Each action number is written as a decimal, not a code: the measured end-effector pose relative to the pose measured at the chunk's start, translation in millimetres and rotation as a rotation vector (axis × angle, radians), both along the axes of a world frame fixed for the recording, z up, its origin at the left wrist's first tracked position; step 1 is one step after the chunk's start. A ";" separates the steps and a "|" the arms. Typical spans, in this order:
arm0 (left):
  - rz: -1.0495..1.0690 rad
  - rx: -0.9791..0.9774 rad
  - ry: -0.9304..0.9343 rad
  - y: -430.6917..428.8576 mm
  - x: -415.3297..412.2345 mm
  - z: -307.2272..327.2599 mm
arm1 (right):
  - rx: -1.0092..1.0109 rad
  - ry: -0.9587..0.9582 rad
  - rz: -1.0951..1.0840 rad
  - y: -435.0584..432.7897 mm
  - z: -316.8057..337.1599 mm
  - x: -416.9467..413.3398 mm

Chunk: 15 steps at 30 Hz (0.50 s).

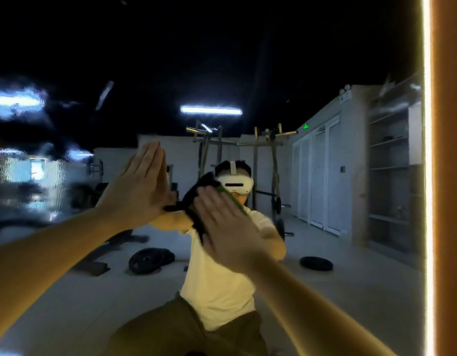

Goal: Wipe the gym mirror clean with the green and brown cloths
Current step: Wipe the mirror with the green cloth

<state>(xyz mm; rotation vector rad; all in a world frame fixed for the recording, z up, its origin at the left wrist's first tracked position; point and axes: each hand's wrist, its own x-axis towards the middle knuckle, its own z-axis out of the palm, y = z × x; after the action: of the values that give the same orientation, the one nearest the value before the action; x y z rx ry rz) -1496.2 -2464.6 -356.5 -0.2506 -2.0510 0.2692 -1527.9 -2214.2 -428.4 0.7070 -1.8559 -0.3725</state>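
Note:
The gym mirror (325,291) fills the view and reflects me and the room. My left hand (135,191) lies flat against the glass with straight fingers, meeting its own reflection, and holds nothing. My right hand (222,222), blurred, presses a bunched brown cloth (196,194) and a green cloth (234,205) onto the glass at centre, fingers straight over them. The green cloth shows only as a strip along the hand's upper right edge. A dark corner of the brown cloth reaches toward the heel of my left hand.
Smeared wet streaks (22,104) cover the mirror's left part. A bright light strip (426,176) runs down the mirror's right edge, with an orange wall (449,176) beyond. The reflection shows a squat rack, weight plates on the floor, shelves and doors.

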 end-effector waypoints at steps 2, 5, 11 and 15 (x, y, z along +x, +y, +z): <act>0.004 0.033 0.031 4.6 -1.0 -3.1 | -0.155 -0.032 -0.051 53.5 6.8 -0.5; -0.054 0.112 0.069 14.1 -4.0 -6.2 | -0.473 0.018 -0.171 113.0 20.7 1.5; -0.161 0.159 0.139 -4.8 2.3 -48.3 | -0.690 0.013 -0.119 23.4 9.3 -7.0; -0.187 0.121 0.089 -39.1 13.3 -79.3 | -0.388 0.040 0.011 -83.4 -13.8 -4.4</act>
<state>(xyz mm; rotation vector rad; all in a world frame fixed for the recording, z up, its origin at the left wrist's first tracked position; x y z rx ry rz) -1483.0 -2503.7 -435.9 -0.3467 -1.9330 0.0400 -1532.3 -2297.6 -442.2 0.4403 -1.8143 -0.0143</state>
